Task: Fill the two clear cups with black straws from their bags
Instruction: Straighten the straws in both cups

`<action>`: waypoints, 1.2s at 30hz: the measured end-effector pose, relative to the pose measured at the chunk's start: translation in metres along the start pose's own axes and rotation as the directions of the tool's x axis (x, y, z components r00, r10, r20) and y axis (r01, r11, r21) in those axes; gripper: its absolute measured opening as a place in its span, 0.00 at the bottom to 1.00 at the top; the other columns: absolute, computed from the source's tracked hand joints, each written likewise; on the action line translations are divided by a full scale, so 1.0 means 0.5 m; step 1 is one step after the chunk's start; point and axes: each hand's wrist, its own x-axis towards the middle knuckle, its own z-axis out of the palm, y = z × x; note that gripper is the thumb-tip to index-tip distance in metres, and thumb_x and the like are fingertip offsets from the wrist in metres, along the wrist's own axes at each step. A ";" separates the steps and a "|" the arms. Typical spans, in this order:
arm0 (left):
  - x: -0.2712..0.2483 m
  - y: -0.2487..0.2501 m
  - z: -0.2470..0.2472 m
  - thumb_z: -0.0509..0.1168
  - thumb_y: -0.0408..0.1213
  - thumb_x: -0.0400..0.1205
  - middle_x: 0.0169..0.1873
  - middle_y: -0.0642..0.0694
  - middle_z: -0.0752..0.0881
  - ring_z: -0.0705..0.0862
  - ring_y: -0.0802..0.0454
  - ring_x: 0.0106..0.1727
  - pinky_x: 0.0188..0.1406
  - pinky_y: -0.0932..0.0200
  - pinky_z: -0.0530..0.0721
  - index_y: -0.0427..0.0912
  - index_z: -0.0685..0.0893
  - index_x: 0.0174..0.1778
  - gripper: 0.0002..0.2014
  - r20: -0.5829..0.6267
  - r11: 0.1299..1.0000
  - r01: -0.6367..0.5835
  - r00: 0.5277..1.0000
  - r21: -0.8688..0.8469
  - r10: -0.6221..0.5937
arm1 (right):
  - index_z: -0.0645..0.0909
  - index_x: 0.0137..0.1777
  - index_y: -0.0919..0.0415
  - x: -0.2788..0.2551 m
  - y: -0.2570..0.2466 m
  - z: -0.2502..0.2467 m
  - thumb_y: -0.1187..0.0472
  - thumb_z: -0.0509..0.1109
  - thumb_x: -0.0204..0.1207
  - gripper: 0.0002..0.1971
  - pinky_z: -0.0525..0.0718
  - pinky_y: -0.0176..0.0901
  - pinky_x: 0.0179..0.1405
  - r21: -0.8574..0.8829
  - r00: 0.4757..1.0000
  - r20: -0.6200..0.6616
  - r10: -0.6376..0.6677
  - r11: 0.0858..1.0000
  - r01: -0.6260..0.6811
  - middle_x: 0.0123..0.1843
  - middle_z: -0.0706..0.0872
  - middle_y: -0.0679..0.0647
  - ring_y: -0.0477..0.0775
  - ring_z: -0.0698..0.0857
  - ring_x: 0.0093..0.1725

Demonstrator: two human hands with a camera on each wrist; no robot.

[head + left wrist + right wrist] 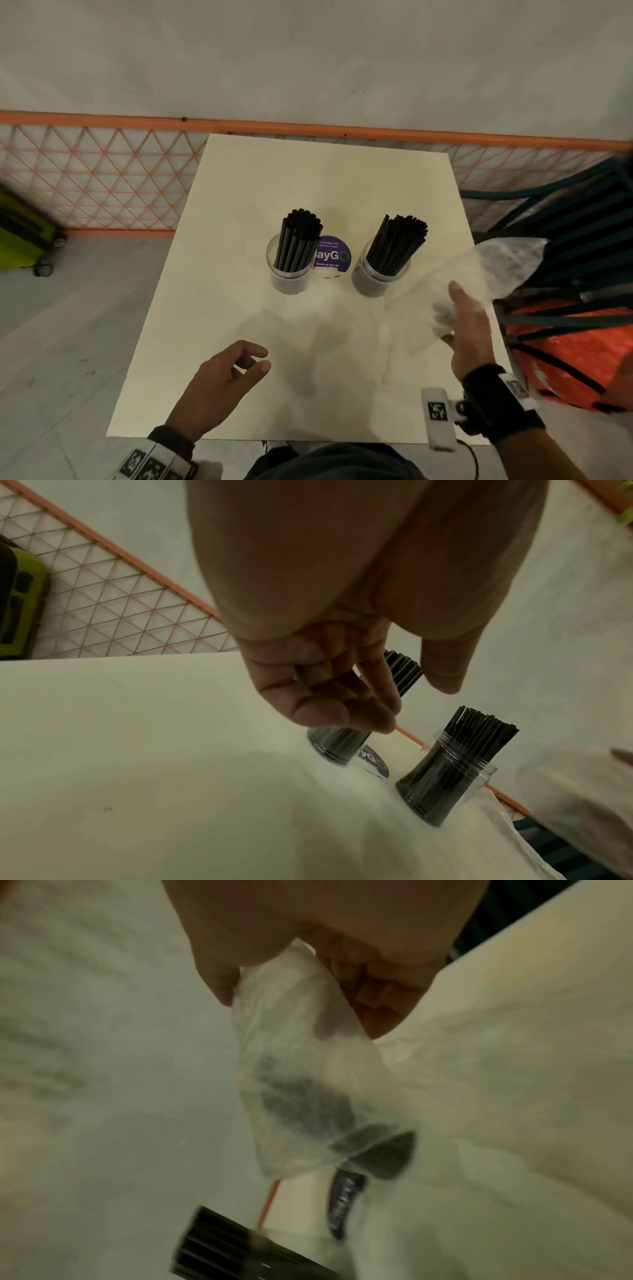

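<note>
Straws [298, 240], black, upright bundles filling both clear cups [287, 274].

Shared pantry or café-type corner in a workplace, not a home.

A small square cream counter [239, 205] stands against a plain pale wall, beside an orange metal lattice barrier [102, 178]. A round purple sticker [331, 255] on the counter reads "Clean as you go". Bulk black drinking straws [298, 240] fill clear plastic cups [287, 277]. A lime-green wheeled suitcase [24, 236] sits on the grey floor, and dark slatted chairs [582, 219] are stacked at the right.
</note>
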 end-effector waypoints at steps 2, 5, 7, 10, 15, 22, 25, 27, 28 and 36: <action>0.012 0.009 0.006 0.70 0.55 0.79 0.41 0.52 0.88 0.87 0.49 0.36 0.43 0.55 0.85 0.66 0.84 0.53 0.08 0.014 1.000 -0.007 1.000 0.026 0.007 | 0.82 0.49 0.56 0.004 0.058 -0.015 0.38 0.70 0.75 0.20 0.83 0.48 0.41 -0.183 0.990 0.021 0.141 0.974 -0.135 0.48 0.88 0.60 0.58 0.85 0.42; 0.033 0.032 0.014 0.70 0.54 0.79 0.41 0.51 0.88 0.86 0.48 0.35 0.42 0.55 0.85 0.65 0.84 0.53 0.08 0.029 0.999 -0.021 0.999 0.048 0.019 | 0.79 0.43 0.64 0.032 0.140 -0.030 0.24 0.73 0.57 0.39 0.82 0.49 0.36 -0.467 0.959 -0.009 0.284 0.846 -0.256 0.37 0.84 0.62 0.60 0.84 0.34; 0.047 0.052 0.017 0.71 0.54 0.79 0.41 0.51 0.88 0.86 0.48 0.35 0.42 0.56 0.84 0.64 0.84 0.53 0.08 0.028 0.998 -0.039 0.999 0.054 0.038 | 0.78 0.52 0.63 0.052 0.166 -0.037 0.21 0.73 0.52 0.45 0.84 0.52 0.45 -0.603 0.963 -0.073 0.261 0.758 -0.251 0.45 0.86 0.61 0.61 0.85 0.42; 0.066 0.086 0.019 0.71 0.53 0.78 0.40 0.54 0.88 0.85 0.50 0.34 0.42 0.54 0.84 0.63 0.85 0.51 0.08 -0.009 0.996 -0.072 0.997 0.049 0.073 | 0.66 0.72 0.63 0.059 0.149 -0.045 0.34 0.80 0.60 0.48 0.80 0.54 0.57 -0.610 0.963 -0.142 0.227 0.746 -0.266 0.65 0.82 0.64 0.67 0.83 0.61; 0.100 0.148 0.020 0.74 0.54 0.75 0.43 0.57 0.88 0.85 0.56 0.38 0.41 0.59 0.82 0.62 0.80 0.55 0.15 -0.165 0.996 -0.084 0.982 0.024 0.087 | 0.48 0.84 0.59 0.069 0.123 -0.061 0.37 0.85 0.55 0.65 0.75 0.65 0.69 -0.642 0.981 -0.178 0.076 0.746 -0.174 0.81 0.65 0.68 0.72 0.74 0.73; 0.210 0.187 0.008 0.80 0.63 0.62 0.62 0.54 0.79 0.81 0.50 0.62 0.57 0.46 0.84 0.57 0.68 0.75 0.46 -0.403 0.996 -0.066 0.911 0.054 0.082 | 0.58 0.78 0.54 0.074 0.085 -0.057 0.24 0.72 0.59 0.54 0.79 0.64 0.58 -0.821 0.993 -0.087 0.083 0.558 -0.119 0.74 0.69 0.65 0.72 0.82 0.60; 0.269 0.194 0.002 0.80 0.63 0.60 0.72 0.50 0.77 0.73 0.46 0.73 0.69 0.41 0.78 0.54 0.61 0.82 0.56 -0.408 0.994 -0.057 0.908 0.093 0.090 | 0.58 0.77 0.54 0.071 0.072 -0.058 0.22 0.70 0.59 0.54 0.81 0.64 0.56 -0.882 0.996 -0.091 0.009 0.464 -0.085 0.72 0.70 0.65 0.71 0.84 0.56; 0.304 0.202 0.000 0.81 0.65 0.58 0.76 0.50 0.75 0.69 0.46 0.78 0.74 0.39 0.74 0.52 0.59 0.83 0.60 -0.388 0.995 -0.045 0.918 0.091 0.077 | 0.62 0.75 0.52 0.064 0.052 -0.050 0.26 0.71 0.62 0.47 0.82 0.59 0.49 -0.890 0.993 -0.016 -0.115 0.454 0.039 0.69 0.72 0.62 0.66 0.85 0.47; 0.318 0.202 0.002 0.81 0.65 0.57 0.77 0.50 0.75 0.68 0.47 0.79 0.76 0.39 0.73 0.51 0.59 0.83 0.61 -0.373 0.995 -0.045 0.925 0.090 0.076 | 0.65 0.73 0.51 0.058 0.039 -0.039 0.29 0.71 0.65 0.42 0.83 0.55 0.45 -0.882 0.980 0.068 -0.185 0.447 0.145 0.67 0.73 0.59 0.61 0.84 0.42; 0.378 0.191 0.034 0.76 0.70 0.54 0.60 0.48 0.86 0.84 0.42 0.64 0.63 0.34 0.81 0.53 0.72 0.68 0.48 -0.369 0.946 -0.237 0.877 0.223 0.307 | 0.68 0.78 0.50 0.046 -0.076 0.217 0.39 0.66 0.76 0.32 0.80 0.43 0.64 -0.403 0.514 0.735 -0.443 0.324 0.856 0.72 0.76 0.45 0.46 0.77 0.68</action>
